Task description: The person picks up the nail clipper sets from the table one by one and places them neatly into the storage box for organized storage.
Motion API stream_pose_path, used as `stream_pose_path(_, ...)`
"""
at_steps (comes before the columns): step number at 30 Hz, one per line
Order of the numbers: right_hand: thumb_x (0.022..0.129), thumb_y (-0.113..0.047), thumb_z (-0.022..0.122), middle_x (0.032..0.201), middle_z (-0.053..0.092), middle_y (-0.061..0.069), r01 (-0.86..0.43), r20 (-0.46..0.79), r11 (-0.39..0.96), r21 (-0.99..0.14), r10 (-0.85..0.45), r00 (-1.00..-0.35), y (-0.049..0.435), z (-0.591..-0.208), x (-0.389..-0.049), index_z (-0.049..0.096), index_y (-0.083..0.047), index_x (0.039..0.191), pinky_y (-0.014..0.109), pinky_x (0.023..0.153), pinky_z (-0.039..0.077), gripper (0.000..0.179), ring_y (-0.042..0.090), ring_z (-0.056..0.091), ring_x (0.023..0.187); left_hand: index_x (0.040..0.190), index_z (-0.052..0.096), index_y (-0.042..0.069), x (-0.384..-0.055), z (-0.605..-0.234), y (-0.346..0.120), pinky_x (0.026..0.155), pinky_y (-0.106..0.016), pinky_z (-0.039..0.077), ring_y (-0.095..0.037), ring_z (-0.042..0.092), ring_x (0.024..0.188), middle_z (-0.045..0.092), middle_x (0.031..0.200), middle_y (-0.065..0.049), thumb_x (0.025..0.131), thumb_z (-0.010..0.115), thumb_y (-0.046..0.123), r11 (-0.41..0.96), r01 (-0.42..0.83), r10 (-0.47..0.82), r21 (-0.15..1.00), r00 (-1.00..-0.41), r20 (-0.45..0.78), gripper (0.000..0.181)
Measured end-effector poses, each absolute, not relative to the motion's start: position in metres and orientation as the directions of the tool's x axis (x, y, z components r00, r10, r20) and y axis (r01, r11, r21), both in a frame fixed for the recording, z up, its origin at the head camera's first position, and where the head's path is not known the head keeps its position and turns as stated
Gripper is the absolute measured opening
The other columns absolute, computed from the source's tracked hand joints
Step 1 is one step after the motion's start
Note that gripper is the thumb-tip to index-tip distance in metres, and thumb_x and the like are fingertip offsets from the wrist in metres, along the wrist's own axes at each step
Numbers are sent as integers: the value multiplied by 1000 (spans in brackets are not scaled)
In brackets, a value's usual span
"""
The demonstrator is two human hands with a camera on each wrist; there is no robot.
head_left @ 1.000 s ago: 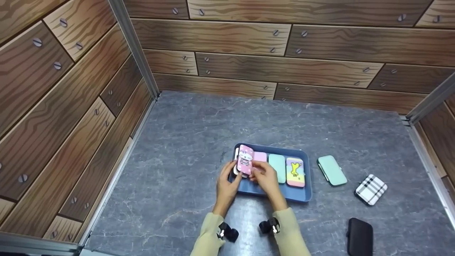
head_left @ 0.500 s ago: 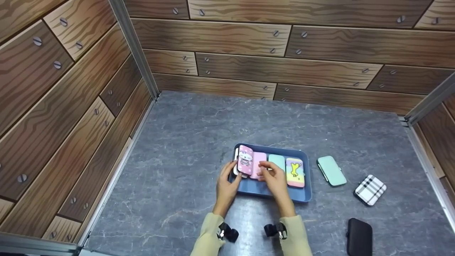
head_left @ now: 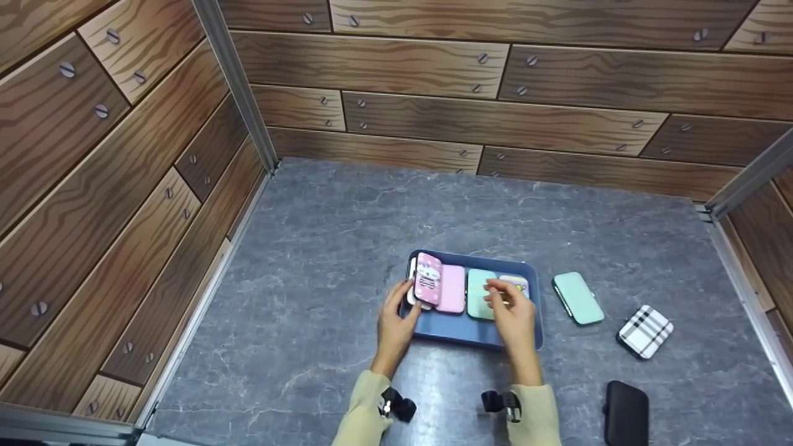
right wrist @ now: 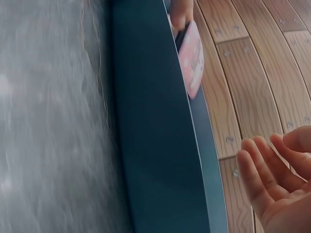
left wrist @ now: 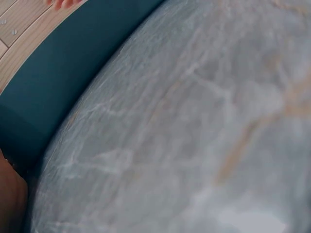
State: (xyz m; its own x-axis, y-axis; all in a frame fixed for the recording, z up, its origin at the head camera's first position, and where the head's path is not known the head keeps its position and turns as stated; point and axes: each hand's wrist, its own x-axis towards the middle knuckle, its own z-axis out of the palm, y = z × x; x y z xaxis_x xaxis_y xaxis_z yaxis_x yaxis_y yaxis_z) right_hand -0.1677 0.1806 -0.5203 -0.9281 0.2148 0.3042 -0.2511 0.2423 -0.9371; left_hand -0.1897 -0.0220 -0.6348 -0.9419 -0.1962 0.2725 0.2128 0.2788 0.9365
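Observation:
My left hand (head_left: 394, 321) holds a small pink case (head_left: 427, 277) with a cartoon animal on its lid, fingers and thumb at its lower edges. The case is tilted over a white one (head_left: 412, 267) at the left end of a blue tray (head_left: 455, 331). My right hand (head_left: 514, 314) hovers over the tray's right part, fingers loosely bent and holding nothing, as the right wrist view also shows. Beneath it lie a mint case (head_left: 478, 296) and a case with a yellow figure (head_left: 520, 284), both partly hidden. A plain pink case (head_left: 453, 289) lies between the hands.
Right of the tray, another mint case (head_left: 578, 298), a black-and-white plaid case (head_left: 646, 331) and a black case (head_left: 627, 413) lie on the grey marbled surface (head_left: 347, 217). Wood-patterned panels (head_left: 384, 111) stand at the back and sides.
My right hand has let go of the cartoon pink case and moved right, from beside it to above the mint and yellow-figure cases. The left hand still holds the pink case in place.

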Motion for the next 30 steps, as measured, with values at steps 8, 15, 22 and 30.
stream_pose_path(8,90,14,56,93,68,32,-263,362,310,-914,328,-872,204,-533,-168,67,17,101,12,65,49,16,21,66,72,133,65,14,-191,-635,-22,111,-49,35,-35,45,134,52,142,-20,87,72,9,273,193,-195,943,-948,251,47)
stream_pose_path(15,89,11,59,95,69,24,-252,409,375,-892,432,-804,229,-562,-179,72,10,98,12,71,46,15,12,61,79,133,65,14,-190,-635,-19,110,-50,36,-35,46,134,52,142,-20,86,71,8,264,192,-202,945,-947,248,47)
stream_pose_path(22,84,9,62,123,60,21,-154,433,514,-844,482,-762,247,-570,-181,69,5,109,39,101,38,26,32,51,120,132,65,14,-190,-635,-18,111,-48,35,-34,46,134,52,142,-19,86,70,7,260,187,-204,947,-948,243,47)
stream_pose_path(30,88,1,59,157,27,23,-50,304,497,-866,446,-842,259,-573,-185,46,5,143,51,117,21,56,37,22,146,131,66,12,-190,-635,-19,111,-48,36,-35,47,133,53,141,-20,85,70,5,260,187,-220,947,-944,246,47)
